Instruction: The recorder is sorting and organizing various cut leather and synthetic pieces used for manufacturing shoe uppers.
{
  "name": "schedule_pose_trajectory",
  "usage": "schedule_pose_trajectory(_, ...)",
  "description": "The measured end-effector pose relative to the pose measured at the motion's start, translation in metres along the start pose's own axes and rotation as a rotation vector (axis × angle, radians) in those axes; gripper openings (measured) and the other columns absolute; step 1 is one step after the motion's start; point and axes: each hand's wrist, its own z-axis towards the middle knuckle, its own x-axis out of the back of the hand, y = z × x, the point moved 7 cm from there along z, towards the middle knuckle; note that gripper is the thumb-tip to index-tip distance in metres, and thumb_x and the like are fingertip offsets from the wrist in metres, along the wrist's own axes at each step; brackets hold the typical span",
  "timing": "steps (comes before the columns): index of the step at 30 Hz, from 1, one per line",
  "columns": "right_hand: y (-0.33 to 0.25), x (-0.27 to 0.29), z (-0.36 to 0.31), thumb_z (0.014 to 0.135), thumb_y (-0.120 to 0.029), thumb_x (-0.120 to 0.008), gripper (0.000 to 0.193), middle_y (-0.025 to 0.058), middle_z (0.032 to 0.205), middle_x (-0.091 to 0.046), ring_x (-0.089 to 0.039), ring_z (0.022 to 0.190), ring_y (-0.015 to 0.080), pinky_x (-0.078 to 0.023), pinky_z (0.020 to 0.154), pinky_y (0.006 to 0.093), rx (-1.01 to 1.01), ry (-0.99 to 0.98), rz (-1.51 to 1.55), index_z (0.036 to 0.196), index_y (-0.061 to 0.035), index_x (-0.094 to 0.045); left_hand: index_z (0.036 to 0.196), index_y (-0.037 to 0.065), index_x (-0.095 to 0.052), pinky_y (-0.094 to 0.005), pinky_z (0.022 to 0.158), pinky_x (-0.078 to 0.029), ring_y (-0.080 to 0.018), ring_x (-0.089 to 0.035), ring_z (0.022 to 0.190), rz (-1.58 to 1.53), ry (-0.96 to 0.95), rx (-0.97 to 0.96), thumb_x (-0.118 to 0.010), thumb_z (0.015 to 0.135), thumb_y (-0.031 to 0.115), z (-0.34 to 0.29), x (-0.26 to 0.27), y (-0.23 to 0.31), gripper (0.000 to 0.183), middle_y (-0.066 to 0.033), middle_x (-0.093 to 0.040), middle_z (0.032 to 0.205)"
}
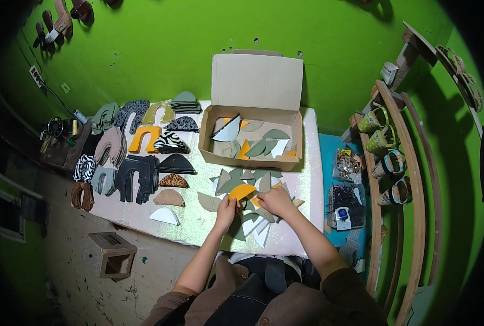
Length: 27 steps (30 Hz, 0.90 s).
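"Yellow half-round piece [242, 191], where's it at?"

"Raised over the loose heap of cut pieces [234, 181], front of the box, middle of the bench [313, 163]."

"Hands?"

"Apart, near each other. Left hand [228, 211] pinches the yellow piece by its lower left end, thumb and fingers closed on it. Right hand [276, 200] is down at the heap, more yellow showing at both sides of its fingers. Can't tell whether it grips that or just touches."

"Heap colours?"

"Grey-green, tan, white, some yellow, all overlapping."

"Box?"

"Cardboard box [253, 163], lid upright, just beyond the heap. Green, yellow and white pieces lie inside."

"Left side of the bench?"

"Arch-shaped stacks: dark ones [137, 175], a yellow one [144, 139], zebra print [84, 169]. Half-round stacks run beside them: leopard print [174, 181], tan [169, 198], white [165, 216]."

"Right?"

"Blue surface [331, 146] with clear containers [346, 204], then a wooden rack [389, 108] carrying patterned shoes [382, 139]. Contents of the containers too small to sort."
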Motion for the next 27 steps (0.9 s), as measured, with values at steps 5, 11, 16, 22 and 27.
schedule_pose_trajectory(5,0.0,-0.013,0.003,0.077,-0.029,-0.062,0.02,0.0099,0.07,-0.063,-0.061,0.074,0.0262,-0.045,0.071,0.0407,-0.063,0.024,-0.009,0.082,-0.0106,-0.063,0.088,0.008,-0.048,-0.0208,0.057,-0.042,-0.0062,-0.047,0.06,-0.049,0.005,-0.014,-0.04,0.097,0.019,0.003,-0.003,0.001,0.017,0.0012,-0.052,0.072)
schedule_pose_trajectory(11,-0.007,-0.009,0.0,0.068,-0.035,-0.071,0.034,0.008,0.083,-0.061,-0.056,0.088,0.0235,-0.042,0.076,0.0366,-0.148,0.049,-0.118,0.085,-0.0071,-0.061,0.089,0.007,-0.047,-0.0208,0.058,-0.042,-0.0067,-0.048,0.061,-0.034,0.02,-0.036,-0.04,0.097,0.018,0.002,0.003,-0.001,0.016,0.0008,-0.052,0.073)
schedule_pose_trajectory(16,-0.001,-0.011,-0.004,0.064,-0.04,-0.073,0.042,0.0065,0.086,-0.059,-0.054,0.091,0.023,-0.041,0.077,0.0362,-0.199,0.109,-0.124,0.088,-0.007,-0.061,0.09,0.007,-0.048,-0.021,0.059,-0.042,-0.0072,-0.049,0.062,-0.035,0.014,-0.014,-0.04,0.097,0.018,0.004,0.004,-0.005,0.016,0.0008,-0.052,0.073)
schedule_pose_trajectory(22,-0.004,-0.009,-0.004,0.07,-0.028,-0.067,0.025,0.0073,0.083,-0.059,-0.056,0.086,0.0234,-0.042,0.075,0.0363,-0.15,0.125,-0.089,0.081,-0.0068,-0.062,0.09,0.007,-0.048,-0.0217,0.06,-0.042,-0.0077,-0.049,0.062,-0.044,0.015,-0.002,-0.04,0.097,0.018,0.004,0.006,-0.008,0.016,0.0004,-0.053,0.074)
schedule_pose_trajectory(27,-0.002,0.006,-0.005,0.072,-0.022,-0.064,0.017,0.0097,0.071,-0.06,-0.06,0.07,0.0271,-0.045,0.066,0.0383,-0.149,0.309,0.056,0.073,-0.0047,-0.061,0.091,0.007,-0.048,-0.0214,0.061,-0.043,-0.0078,-0.049,0.062,-0.037,0.04,0.0,-0.041,0.096,0.018,0.005,0.008,-0.008,0.014,0.0002,-0.053,0.074)
